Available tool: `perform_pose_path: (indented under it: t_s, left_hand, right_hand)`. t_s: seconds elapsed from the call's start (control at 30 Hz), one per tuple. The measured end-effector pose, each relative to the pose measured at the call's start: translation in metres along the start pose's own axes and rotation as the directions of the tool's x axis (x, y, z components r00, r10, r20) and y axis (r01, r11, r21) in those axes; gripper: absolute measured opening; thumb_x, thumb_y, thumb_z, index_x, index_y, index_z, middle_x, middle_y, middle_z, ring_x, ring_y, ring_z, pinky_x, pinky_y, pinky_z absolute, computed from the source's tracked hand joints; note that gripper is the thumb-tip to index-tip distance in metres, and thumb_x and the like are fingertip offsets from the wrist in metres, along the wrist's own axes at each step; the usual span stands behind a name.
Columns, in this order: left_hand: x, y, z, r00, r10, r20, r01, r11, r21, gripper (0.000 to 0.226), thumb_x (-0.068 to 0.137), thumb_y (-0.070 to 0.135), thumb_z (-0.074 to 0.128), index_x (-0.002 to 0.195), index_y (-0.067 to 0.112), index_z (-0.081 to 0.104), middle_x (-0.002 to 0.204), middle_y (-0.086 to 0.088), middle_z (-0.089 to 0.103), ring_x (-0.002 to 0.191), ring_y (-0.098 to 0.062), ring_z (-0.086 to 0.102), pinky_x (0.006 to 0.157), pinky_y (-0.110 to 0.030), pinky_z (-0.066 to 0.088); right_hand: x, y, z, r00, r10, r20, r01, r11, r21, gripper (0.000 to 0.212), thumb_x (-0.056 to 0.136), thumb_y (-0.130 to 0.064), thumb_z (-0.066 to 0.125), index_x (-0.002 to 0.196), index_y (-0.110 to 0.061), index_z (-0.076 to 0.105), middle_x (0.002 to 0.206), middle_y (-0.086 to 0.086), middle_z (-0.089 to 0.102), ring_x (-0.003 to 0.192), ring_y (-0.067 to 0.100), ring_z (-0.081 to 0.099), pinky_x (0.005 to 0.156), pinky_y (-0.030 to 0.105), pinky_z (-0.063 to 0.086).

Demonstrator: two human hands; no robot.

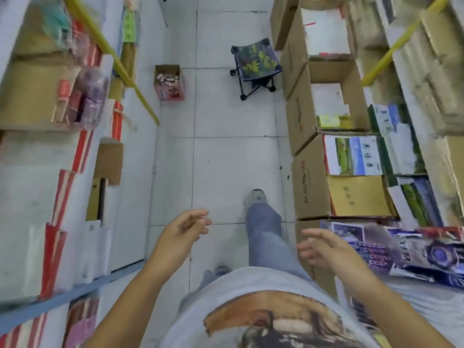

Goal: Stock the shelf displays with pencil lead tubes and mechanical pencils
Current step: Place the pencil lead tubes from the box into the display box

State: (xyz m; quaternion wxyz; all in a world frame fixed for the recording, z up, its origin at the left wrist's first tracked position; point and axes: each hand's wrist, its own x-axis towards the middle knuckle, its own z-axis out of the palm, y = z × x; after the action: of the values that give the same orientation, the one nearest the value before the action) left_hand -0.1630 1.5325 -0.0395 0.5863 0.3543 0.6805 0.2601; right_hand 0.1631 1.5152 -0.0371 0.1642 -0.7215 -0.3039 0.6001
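Observation:
Both of my hands hang in front of me over the tiled aisle floor, holding nothing. My left hand [184, 228] has its fingers loosely curled and relaxed. My right hand [320, 246] is held out with fingers relaxed, close to the cardboard boxes on the right. No pencil lead tubes or mechanical pencils can be made out in this blurred view. A small open carton [168, 82] with red and white packets sits on the floor ahead, against the left shelf.
White shelves [75, 187] with red-striped stock line the left. Open cardboard boxes [308, 182] with paper packs are stacked along the right. A folding stool [254, 65] stands on the floor ahead. My foot [256, 197] steps forward down the aisle.

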Motion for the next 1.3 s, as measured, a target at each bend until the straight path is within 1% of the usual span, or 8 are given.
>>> perform_pose_path:
  t_s: [0.3,0.43,0.53,0.6,0.77,0.97,1.2,1.3]
  left_hand:
    - [0.148,0.125,-0.002,0.989,-0.079,-0.123,0.068,0.993,-0.096,0.019,0.101,0.017,0.054,0.112,0.026,0.067,0.101,0.009,0.076,0.090,-0.009,0.071,0.078,-0.017,0.053]
    - [0.202,0.164,-0.026,0.976,-0.094,-0.198,0.065,0.986,-0.151,0.018,0.102,0.020,0.054,0.110,0.030,0.066,0.101,0.016,0.075,0.090,-0.004,0.071,0.074,-0.017,0.053]
    - [0.252,0.187,-0.053,0.967,-0.105,-0.234,0.065,0.983,-0.172,0.018,0.102,0.019,0.054,0.110,0.030,0.066,0.101,0.015,0.075,0.091,-0.004,0.071,0.079,-0.021,0.052]
    - [0.293,0.201,-0.073,0.966,-0.117,-0.231,0.077,0.981,-0.177,0.018,0.102,0.019,0.054,0.110,0.029,0.066,0.101,0.015,0.075,0.091,-0.005,0.071,0.081,-0.022,0.052]
    - [0.386,0.263,-0.119,0.978,-0.097,-0.186,0.066,0.984,-0.165,0.018,0.101,0.020,0.055,0.112,0.029,0.066,0.101,0.015,0.075,0.089,-0.003,0.071,0.072,-0.012,0.053]
    - [0.485,0.357,-0.155,0.988,-0.036,-0.149,0.014,0.990,-0.142,0.017,0.100,0.019,0.057,0.111,0.028,0.066,0.100,0.014,0.075,0.090,-0.005,0.071,0.083,-0.023,0.052]
    - [0.578,0.419,-0.164,0.962,-0.111,-0.252,0.042,0.964,-0.264,0.016,0.100,0.017,0.057,0.109,0.026,0.067,0.097,0.008,0.076,0.087,-0.008,0.071,0.079,-0.021,0.052]
    - [0.598,0.439,-0.166,0.933,-0.178,-0.314,0.067,0.940,-0.334,0.018,0.100,0.014,0.056,0.107,0.025,0.067,0.098,0.004,0.076,0.088,-0.011,0.072,0.079,-0.021,0.054]
  right_hand:
    - [0.169,-0.228,-0.039,0.992,-0.055,0.118,0.069,0.991,-0.118,0.016,0.096,-0.014,0.056,0.105,-0.022,0.066,0.087,0.001,0.075,0.084,0.021,0.071,0.084,0.039,0.055]
    - [0.234,-0.329,-0.029,0.973,-0.100,0.206,0.141,0.971,-0.192,0.016,0.097,-0.020,0.054,0.107,-0.026,0.065,0.091,-0.002,0.075,0.087,0.018,0.071,0.084,0.036,0.055]
    - [0.287,-0.391,-0.006,0.960,-0.110,0.259,0.172,0.958,-0.229,0.017,0.096,-0.021,0.054,0.108,-0.027,0.065,0.093,-0.004,0.075,0.086,0.014,0.071,0.079,0.031,0.054]
    - [0.319,-0.423,0.012,0.960,-0.112,0.258,0.175,0.956,-0.236,0.017,0.096,-0.022,0.056,0.109,-0.027,0.065,0.092,-0.004,0.075,0.086,0.014,0.071,0.078,0.030,0.053]
    - [0.369,-0.494,0.049,0.964,-0.116,0.241,0.171,0.959,-0.225,0.018,0.094,-0.020,0.056,0.106,-0.029,0.066,0.090,-0.005,0.074,0.084,0.014,0.070,0.075,0.028,0.052]
    - [0.418,-0.570,0.051,0.974,-0.088,0.207,0.133,0.968,-0.213,0.018,0.096,-0.017,0.055,0.107,-0.026,0.066,0.090,-0.003,0.074,0.084,0.016,0.070,0.077,0.031,0.052]
    - [0.509,-0.676,0.057,0.956,-0.032,0.292,0.137,0.928,-0.348,0.017,0.098,-0.014,0.052,0.110,-0.020,0.063,0.094,0.003,0.073,0.087,0.020,0.069,0.081,0.033,0.053]
    - [0.546,-0.741,0.066,0.929,-0.031,0.370,0.201,0.880,-0.430,0.017,0.097,-0.012,0.052,0.111,-0.017,0.062,0.096,0.006,0.072,0.087,0.018,0.068,0.074,0.024,0.051]
